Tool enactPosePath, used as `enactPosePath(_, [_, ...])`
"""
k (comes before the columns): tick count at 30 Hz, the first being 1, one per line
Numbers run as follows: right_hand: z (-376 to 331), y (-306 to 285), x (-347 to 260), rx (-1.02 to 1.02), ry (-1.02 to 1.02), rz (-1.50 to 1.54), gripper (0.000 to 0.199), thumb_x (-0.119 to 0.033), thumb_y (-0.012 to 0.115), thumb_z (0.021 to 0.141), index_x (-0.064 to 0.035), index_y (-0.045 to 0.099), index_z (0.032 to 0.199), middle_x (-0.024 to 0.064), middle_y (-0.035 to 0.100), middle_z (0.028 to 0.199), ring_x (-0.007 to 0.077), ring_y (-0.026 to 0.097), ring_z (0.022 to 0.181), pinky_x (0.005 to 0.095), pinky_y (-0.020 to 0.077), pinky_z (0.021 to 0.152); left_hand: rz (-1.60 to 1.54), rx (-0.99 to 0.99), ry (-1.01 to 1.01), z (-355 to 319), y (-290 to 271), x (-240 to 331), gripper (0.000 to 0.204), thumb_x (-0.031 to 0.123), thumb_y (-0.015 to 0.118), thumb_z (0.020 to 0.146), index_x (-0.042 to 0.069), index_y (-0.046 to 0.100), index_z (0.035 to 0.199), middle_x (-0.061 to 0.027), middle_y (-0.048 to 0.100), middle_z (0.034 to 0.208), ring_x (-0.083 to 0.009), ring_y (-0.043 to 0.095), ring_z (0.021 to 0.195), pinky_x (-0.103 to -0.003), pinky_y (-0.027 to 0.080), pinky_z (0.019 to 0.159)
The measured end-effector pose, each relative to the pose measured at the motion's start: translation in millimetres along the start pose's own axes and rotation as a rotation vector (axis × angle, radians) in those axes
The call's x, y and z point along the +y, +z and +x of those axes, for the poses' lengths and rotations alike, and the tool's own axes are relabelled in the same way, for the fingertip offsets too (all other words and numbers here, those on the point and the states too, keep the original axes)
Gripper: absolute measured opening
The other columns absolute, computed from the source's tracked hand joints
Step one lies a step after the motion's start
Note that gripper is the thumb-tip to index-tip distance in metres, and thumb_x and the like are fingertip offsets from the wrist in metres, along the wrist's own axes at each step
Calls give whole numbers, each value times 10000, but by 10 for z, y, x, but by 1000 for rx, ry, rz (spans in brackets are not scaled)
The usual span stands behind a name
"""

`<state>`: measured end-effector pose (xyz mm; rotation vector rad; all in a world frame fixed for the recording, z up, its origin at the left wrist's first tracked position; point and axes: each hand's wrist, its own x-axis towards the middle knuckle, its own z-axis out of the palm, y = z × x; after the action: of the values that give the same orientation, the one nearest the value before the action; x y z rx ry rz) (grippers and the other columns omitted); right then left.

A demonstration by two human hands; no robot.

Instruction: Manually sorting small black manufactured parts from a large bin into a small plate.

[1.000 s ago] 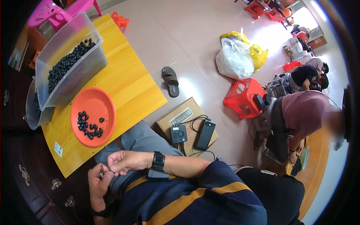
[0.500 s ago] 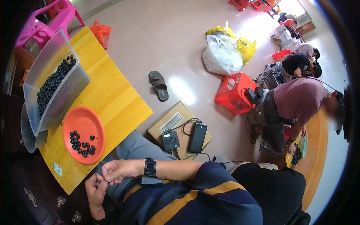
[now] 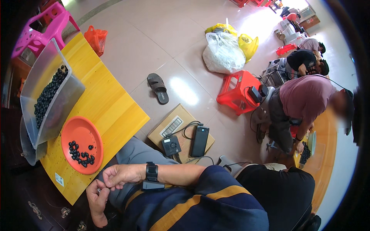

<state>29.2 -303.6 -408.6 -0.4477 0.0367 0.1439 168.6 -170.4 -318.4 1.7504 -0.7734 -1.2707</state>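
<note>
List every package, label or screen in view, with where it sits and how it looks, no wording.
Cardboard box: on the floor beside the yellow table, flat, brown, with a white printed label on top.
White sticker: near the table's near edge, small, rectangular.
Plastic bags: on the floor farther off, one white, the others yellow, bulging.
Orange bag: at the table's far end, crumpled.
Wristwatch: on the wrist, black; its screen cannot be made out.

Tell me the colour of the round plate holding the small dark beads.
Orange, seen in the head view: the round plastic plate on the yellow table.
</note>
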Motion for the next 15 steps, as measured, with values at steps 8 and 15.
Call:
enactPosePath(8, [18, 35, -16, -22, 4, -4, 171, -265, 678, 915, -118, 592, 895, -21, 623, 793, 26, 569, 665, 156, 454, 593, 22, 14, 20, -43, 4, 54, 148, 115, 634, 815, 31, 530, 751, 23, 486, 621, -29, 411, 471, -186, 299, 429])
enactPosePath(15, [-14, 66, -8, 8, 43, 11, 151, -253, 667, 920, -121, 599, 894, -22, 630, 779, 26, 572, 652, 150, 452, 588, -14, 23, 1, -68, 49, 82, 144, 104, 624, 819, 37, 523, 741, 23, 486, 615, -27, 404, 461, -184, 294, 421])
